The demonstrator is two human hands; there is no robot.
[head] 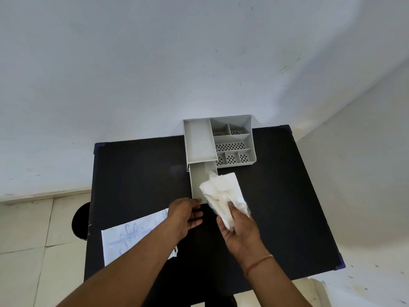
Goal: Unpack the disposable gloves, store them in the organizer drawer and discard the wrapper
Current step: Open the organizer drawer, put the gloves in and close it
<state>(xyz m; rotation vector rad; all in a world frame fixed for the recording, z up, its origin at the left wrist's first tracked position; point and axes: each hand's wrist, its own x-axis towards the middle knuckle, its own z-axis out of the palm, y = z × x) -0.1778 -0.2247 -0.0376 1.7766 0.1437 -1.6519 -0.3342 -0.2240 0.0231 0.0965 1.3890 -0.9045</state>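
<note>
A grey organizer with several compartments stands at the back of a black table. Its drawer is pulled out toward me. My left hand touches the drawer's front edge with its fingertips, holding nothing. My right hand grips a bundle of clear white disposable gloves, held over the drawer's front right corner. The empty white wrapper, with blue print, lies flat on the table's left side, partly under my left forearm.
A round black bin sits on the tiled floor just left of the table. A pale wall rises directly behind the table and organizer. White material lies on the floor at the lower right.
</note>
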